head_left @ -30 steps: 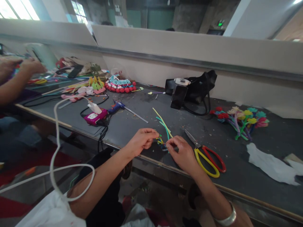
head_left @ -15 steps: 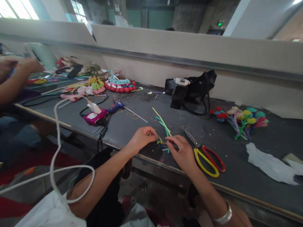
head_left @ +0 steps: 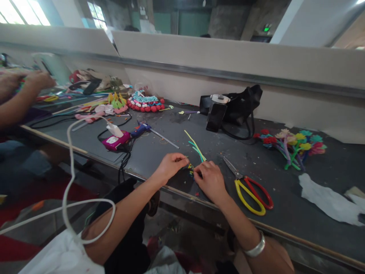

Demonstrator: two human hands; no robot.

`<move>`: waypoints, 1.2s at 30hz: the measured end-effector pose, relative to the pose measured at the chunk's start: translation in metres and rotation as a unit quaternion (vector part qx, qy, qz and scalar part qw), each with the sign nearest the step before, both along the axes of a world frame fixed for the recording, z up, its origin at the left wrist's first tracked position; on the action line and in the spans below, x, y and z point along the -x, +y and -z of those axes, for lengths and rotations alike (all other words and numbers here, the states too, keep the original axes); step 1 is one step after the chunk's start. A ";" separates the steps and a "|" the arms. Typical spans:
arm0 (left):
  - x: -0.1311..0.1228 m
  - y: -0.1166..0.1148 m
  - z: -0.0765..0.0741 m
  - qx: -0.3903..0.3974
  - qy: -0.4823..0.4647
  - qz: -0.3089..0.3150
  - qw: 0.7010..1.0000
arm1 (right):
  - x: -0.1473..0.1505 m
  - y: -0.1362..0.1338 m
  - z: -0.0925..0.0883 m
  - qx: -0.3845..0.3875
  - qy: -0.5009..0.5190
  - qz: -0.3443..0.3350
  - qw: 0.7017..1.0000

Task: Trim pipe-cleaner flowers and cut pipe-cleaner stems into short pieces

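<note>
My left hand (head_left: 172, 166) is closed in a pinch at the table's front edge, gripping one end of a small twisted yellow-and-blue craft piece (head_left: 191, 167). Close beside it, my right hand (head_left: 211, 181) has its fingers bent together on the piece's other side, covering much of it. Which strands each fingertip grips is too small to make out. Yellow and green pipe cleaners (head_left: 194, 146) lie just beyond the fingers. To the right of my right hand rest scissors (head_left: 238, 176) with one yellow and one red handle, blades slightly apart.
A blue glue gun (head_left: 140, 129) and a magenta power adapter (head_left: 116, 140) with cables lie left. Behind are a black bag (head_left: 241, 106) and a dark phone (head_left: 216, 117). Pipe-cleaner flowers (head_left: 293, 146) and white tissue (head_left: 327, 199) lie right. A co-worker's hands (head_left: 28, 83) are far left.
My right hand has moved left, nearer to my left hand, and now covers more of the small piece. The left hand stays about where it was.
</note>
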State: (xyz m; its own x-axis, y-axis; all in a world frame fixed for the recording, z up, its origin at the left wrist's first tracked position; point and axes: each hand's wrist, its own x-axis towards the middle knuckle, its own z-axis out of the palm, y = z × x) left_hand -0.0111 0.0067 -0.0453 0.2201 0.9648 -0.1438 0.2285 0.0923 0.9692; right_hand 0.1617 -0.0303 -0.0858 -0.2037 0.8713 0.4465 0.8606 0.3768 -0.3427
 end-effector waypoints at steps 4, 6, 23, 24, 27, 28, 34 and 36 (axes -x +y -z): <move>0.000 -0.001 0.000 0.008 0.009 0.015 1.000 | -0.002 0.000 -0.003 -0.008 0.028 0.001 1.000; 0.000 -0.003 -0.001 0.010 0.013 0.032 0.999 | -0.003 -0.001 -0.005 -0.012 0.039 -0.005 0.999; -0.006 -0.009 0.005 -0.014 0.036 0.070 0.997 | -0.005 -0.008 -0.008 -0.022 0.022 -0.051 0.998; -0.005 -0.008 0.004 -0.014 0.030 0.058 0.998 | -0.006 -0.008 -0.009 -0.023 0.021 -0.050 0.998; 0.004 -0.002 -0.005 0.002 -0.024 -0.005 1.000 | -0.014 -0.008 -0.012 -0.026 0.019 -0.041 0.999; 0.008 0.001 -0.008 0.010 -0.056 -0.023 0.998 | -0.018 -0.008 -0.013 -0.027 0.019 -0.036 0.999; 0.019 0.012 -0.012 0.092 -0.246 0.002 0.965 | -0.026 -0.008 -0.008 -0.025 0.017 -0.004 1.000; 0.014 0.010 -0.006 0.115 -0.291 0.023 0.949 | -0.023 -0.008 -0.005 -0.018 0.013 0.000 1.000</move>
